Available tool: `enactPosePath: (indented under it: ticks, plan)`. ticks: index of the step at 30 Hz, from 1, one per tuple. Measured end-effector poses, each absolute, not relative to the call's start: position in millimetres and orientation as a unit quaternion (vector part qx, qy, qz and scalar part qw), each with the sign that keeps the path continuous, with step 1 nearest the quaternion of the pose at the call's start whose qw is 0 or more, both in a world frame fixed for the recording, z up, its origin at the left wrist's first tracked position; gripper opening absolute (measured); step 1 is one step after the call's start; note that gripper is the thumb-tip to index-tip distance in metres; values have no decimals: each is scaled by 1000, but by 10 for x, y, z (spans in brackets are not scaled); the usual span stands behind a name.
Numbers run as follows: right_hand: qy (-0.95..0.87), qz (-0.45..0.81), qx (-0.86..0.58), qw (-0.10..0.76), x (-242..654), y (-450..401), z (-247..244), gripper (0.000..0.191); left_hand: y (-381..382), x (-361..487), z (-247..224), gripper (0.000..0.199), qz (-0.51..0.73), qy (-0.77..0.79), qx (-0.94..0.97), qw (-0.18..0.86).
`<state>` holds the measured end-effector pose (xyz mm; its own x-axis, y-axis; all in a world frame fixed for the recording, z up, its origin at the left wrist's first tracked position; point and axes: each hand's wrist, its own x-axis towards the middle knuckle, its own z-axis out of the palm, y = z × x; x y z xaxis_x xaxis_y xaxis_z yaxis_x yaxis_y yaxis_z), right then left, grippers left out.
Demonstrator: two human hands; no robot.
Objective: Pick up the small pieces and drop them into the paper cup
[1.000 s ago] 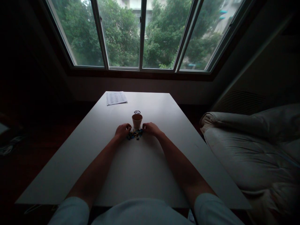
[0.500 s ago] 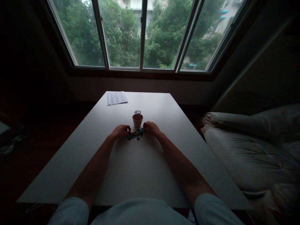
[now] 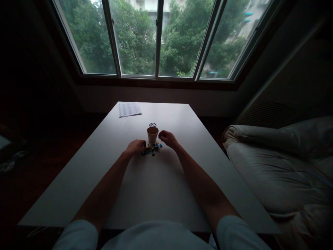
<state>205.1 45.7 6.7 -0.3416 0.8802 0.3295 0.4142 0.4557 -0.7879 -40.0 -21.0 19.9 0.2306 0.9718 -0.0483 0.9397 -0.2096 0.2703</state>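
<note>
Both hands (image 3: pixel 136 147) (image 3: pixel 168 138) were curled narrow, their contents unclear to me; a sideways brush could tip the upright, brownish, tapered paper cup (image 3: pixel 152 136).

Dim room, cool daylight from the window (image 3: pixel 137 41), soft tabletop glare, near-black corners.

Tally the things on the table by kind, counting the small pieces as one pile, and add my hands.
Cup: 1
Pile: 1 (pieces too small and crowded to count)
Paper stack: 1 (sheets can't be counted)
Round item behind the cup: 1
Hands: 2, left hand and right hand
Total: 6
</note>
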Motion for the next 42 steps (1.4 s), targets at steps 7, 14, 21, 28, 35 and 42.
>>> enactPosePath:
  ticks: [7,14,21,28,35,42]
  plan:
    - [-662,461,-408,427,2017,437,226,19,-275,-298,217,20,107,592,787,137]
    - [-649,554,-336,399,1944,295,397,23,-257,-284,183,25,135,581,788,151]
    - [-639,563,-308,425,1882,233,499,24,-241,-321,143,24,166,579,783,153]
    - [-597,545,-352,472,1903,287,497,24,-211,-361,104,26,192,620,748,135]
    - [-588,535,-354,492,1909,302,474,26,-230,-352,105,20,166,629,751,114]
    - [-578,546,-341,502,1921,317,448,27,-268,-304,152,19,166,615,765,99]
